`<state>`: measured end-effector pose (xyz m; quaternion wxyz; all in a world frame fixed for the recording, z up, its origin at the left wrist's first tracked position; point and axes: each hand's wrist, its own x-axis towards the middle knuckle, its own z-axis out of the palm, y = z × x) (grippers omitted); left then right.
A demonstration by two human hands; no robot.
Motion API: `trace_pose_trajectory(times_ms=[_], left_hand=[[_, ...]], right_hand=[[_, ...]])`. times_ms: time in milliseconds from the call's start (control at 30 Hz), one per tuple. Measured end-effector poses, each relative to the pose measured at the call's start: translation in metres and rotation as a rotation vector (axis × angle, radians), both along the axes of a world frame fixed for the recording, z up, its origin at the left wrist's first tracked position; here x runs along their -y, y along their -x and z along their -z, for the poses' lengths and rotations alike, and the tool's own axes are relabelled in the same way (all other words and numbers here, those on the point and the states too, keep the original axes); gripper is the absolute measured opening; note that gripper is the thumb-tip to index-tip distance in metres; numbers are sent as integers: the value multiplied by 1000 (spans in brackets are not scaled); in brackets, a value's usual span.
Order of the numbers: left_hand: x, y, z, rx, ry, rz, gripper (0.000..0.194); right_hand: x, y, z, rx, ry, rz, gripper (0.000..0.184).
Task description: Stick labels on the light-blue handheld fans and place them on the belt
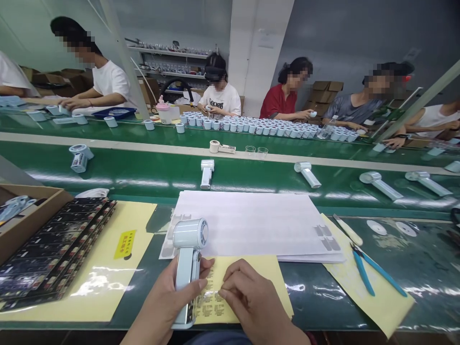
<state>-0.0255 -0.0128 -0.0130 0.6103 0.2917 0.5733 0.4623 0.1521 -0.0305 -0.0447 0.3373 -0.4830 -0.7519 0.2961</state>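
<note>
Lower ctr-left: L hand [165, 293] grips lt-blue handheld fan [185, 266], head up. Lower ctr: yellow label sheet [215, 307], then R hand [255, 298], fingertips pinched; can't tell if holding anything. Lower R: blue-handled pliers [363, 272].

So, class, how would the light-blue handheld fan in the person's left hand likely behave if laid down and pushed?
The handheld fan would probably stay stiff, as its shell looks like hard moulded plastic. That glossy surface may slide easily. Its round head could start to roll, but the long handle would likely stop it.
</note>
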Motion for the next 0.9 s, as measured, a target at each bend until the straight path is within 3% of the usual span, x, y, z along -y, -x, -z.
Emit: trace_pose_trajectory(times_ms=[133, 500, 733, 800, 900], left_hand=[[0, -1, -2, -7, -5, 4, 37], [0, -1, -5, -21, 24, 12, 36], [-1, -1, -4, -34, 9, 21, 35], [-1, -1, -3, -23, 11, 12, 36], [-1, -1, -3, 8, 25, -1, 38]], right_hand=[[2, 5, 11, 185, -134, 9, 21], [0, 6, 10, -48, 63, 105, 15], [-1, 0, -3, -248, 239, 5, 9], [-1, -1, -3, -222, 216, 22, 10], [-1, 2, 3, -42, 41, 38, 17]])
